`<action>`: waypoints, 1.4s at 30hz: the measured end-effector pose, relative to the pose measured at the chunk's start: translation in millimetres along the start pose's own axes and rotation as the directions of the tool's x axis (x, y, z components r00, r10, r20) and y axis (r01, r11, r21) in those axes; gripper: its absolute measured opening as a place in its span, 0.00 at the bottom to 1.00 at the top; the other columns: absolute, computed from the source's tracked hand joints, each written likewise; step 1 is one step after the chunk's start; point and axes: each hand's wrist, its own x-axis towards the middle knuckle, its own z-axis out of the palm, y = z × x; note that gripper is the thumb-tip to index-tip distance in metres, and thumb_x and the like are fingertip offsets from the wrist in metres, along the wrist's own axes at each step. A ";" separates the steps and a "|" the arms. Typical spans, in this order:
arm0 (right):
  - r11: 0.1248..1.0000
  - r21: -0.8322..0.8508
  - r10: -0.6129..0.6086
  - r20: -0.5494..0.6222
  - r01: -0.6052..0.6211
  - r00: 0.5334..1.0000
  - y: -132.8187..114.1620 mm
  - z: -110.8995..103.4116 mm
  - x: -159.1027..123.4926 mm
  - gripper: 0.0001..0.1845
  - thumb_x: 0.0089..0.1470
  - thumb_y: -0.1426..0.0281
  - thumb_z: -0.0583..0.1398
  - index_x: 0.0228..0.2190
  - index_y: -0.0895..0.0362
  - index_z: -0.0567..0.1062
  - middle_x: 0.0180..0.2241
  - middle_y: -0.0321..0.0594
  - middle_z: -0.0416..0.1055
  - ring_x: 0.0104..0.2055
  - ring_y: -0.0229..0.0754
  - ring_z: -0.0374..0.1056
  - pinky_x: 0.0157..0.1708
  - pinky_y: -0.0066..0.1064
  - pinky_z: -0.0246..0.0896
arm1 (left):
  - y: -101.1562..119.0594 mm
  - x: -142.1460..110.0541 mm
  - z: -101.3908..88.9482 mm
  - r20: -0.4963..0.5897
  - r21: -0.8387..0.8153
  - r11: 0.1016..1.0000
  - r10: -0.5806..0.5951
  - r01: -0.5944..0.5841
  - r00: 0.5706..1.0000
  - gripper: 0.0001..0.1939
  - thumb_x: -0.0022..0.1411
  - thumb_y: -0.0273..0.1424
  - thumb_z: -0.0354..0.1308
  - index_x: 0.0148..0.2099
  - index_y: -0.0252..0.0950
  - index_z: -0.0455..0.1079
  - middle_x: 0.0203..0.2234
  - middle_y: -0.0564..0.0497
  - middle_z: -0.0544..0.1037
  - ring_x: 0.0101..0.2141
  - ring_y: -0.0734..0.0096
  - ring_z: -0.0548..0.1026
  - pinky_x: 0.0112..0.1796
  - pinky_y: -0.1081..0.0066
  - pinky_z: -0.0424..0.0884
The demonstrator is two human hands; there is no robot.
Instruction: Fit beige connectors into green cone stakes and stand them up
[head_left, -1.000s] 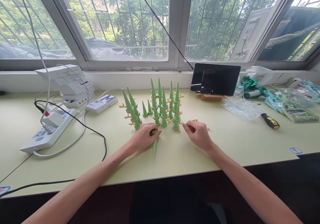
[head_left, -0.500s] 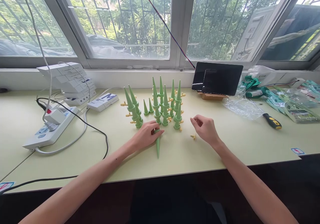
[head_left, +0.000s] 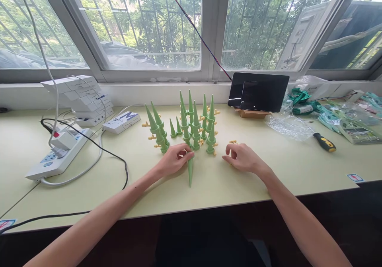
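Observation:
My left hand (head_left: 176, 158) is closed around the wide end of a green plant watering spike (head_left: 190, 173), whose tip points towards me just above or on the table. My right hand (head_left: 243, 158) hovers low over the table to the right, thumb and forefinger apart. Beneath its thumb lies a small yellow valve (head_left: 230, 164), mostly hidden. More yellow pieces (head_left: 233, 142) show just behind that hand. Between and beyond my hands stand several stacked green spikes (head_left: 195, 125) with yellow valves sticking out of their sides. Two shorter green cones (head_left: 173, 130) stand among them.
At left are a white power strip (head_left: 64, 155) with plugs and cables, a pile of white boxes (head_left: 80, 100) and one flat box (head_left: 121, 122). Dark tablets (head_left: 259, 94) lean at the back. Right of them lie plastic bags (head_left: 289, 127) and a screwdriver (head_left: 324, 143).
My right hand first drew away from the spikes to the right, where a yellow valve came into view. It has since lowered over that valve. My left hand keeps hold of the spike.

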 end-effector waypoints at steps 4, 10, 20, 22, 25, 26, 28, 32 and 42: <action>1.000 -0.011 -0.015 0.033 0.016 0.999 -1.0 0.7 -0.8 0.06 0.54 0.65 0.58 0.30 0.54 0.68 0.23 0.33 0.71 0.26 0.38 0.65 0.30 0.30 0.54 | 0.7 -0.7 -0.7 0.056 -0.101 0.994 -0.033 0.038 0.998 0.15 0.66 0.40 0.54 0.35 0.33 0.67 0.30 0.52 0.67 0.22 0.80 0.71 0.21 0.77 0.70; 0.999 -0.024 -0.047 0.054 0.048 0.997 -1.3 -0.3 -2.4 0.03 0.54 0.68 0.58 0.29 0.54 0.68 0.22 0.32 0.71 0.26 0.37 0.64 0.29 0.29 0.53 | 0.6 0.1 -1.7 0.099 -0.219 0.974 -0.027 0.049 0.995 0.16 0.65 0.42 0.55 0.37 0.32 0.68 0.35 0.51 0.65 0.24 0.78 0.74 0.23 0.75 0.76; 0.996 0.042 -0.077 0.095 0.074 0.992 -4.9 -2.2 -3.5 0.03 0.55 0.68 0.58 0.30 0.54 0.68 0.22 0.31 0.69 0.25 0.36 0.63 0.27 0.28 0.53 | 0.7 -1.2 -1.8 0.118 -0.223 0.973 -0.028 0.054 0.993 0.17 0.63 0.42 0.58 0.33 0.31 0.67 0.37 0.49 0.66 0.24 0.80 0.71 0.22 0.76 0.76; 0.991 0.093 -0.105 0.104 0.096 0.989 -6.5 -0.8 -4.1 0.03 0.55 0.68 0.58 0.32 0.54 0.69 0.22 0.31 0.69 0.25 0.36 0.64 0.27 0.28 0.55 | 1.5 -1.2 -1.9 0.125 -0.216 0.975 -0.031 0.058 0.992 0.17 0.63 0.42 0.57 0.33 0.31 0.68 0.38 0.48 0.66 0.24 0.80 0.70 0.23 0.75 0.75; 0.980 0.146 -0.151 0.105 0.135 0.983 -9.1 2.2 -4.3 0.04 0.55 0.68 0.59 0.35 0.54 0.70 0.23 0.31 0.68 0.26 0.36 0.64 0.29 0.28 0.57 | 3.1 -0.6 -2.1 0.113 -0.161 0.986 -0.015 0.033 0.993 0.16 0.64 0.41 0.56 0.34 0.31 0.70 0.37 0.48 0.67 0.24 0.80 0.68 0.22 0.77 0.72; 0.976 0.159 -0.164 0.104 0.146 0.981 -10.1 3.4 -4.1 0.05 0.55 0.68 0.60 0.36 0.54 0.70 0.23 0.31 0.68 0.26 0.37 0.64 0.29 0.29 0.58 | 3.4 -0.2 -2.1 0.105 -0.133 0.991 -0.001 0.015 0.994 0.16 0.64 0.41 0.56 0.34 0.31 0.70 0.36 0.48 0.67 0.25 0.80 0.67 0.22 0.77 0.70; 0.968 0.188 -0.186 0.100 0.165 0.978 -12.1 6.1 -3.3 0.06 0.56 0.67 0.61 0.37 0.54 0.70 0.24 0.32 0.68 0.26 0.37 0.64 0.30 0.29 0.59 | 3.5 0.4 -2.2 0.098 -0.089 0.996 0.028 -0.019 0.995 0.15 0.64 0.40 0.56 0.33 0.31 0.71 0.34 0.48 0.67 0.27 0.78 0.67 0.24 0.77 0.68; 0.956 0.221 -0.213 0.074 0.192 0.974 -16.0 12.5 -0.7 0.07 0.56 0.66 0.63 0.33 0.55 0.71 0.27 0.34 0.69 0.28 0.37 0.63 0.30 0.29 0.60 | 2.8 1.1 -2.0 0.111 -0.066 0.997 0.039 -0.032 0.993 0.15 0.64 0.40 0.56 0.33 0.32 0.71 0.34 0.48 0.67 0.30 0.75 0.67 0.25 0.77 0.66; 0.954 0.136 -0.278 0.060 0.268 0.959 -30.5 23.5 1.7 0.09 0.60 0.67 0.60 0.28 0.56 0.69 0.30 0.38 0.69 0.29 0.38 0.63 0.31 0.29 0.57 | 3.3 1.2 -2.7 0.094 -0.054 0.998 0.040 -0.035 0.995 0.15 0.63 0.41 0.57 0.33 0.33 0.72 0.32 0.50 0.63 0.28 0.76 0.63 0.24 0.77 0.64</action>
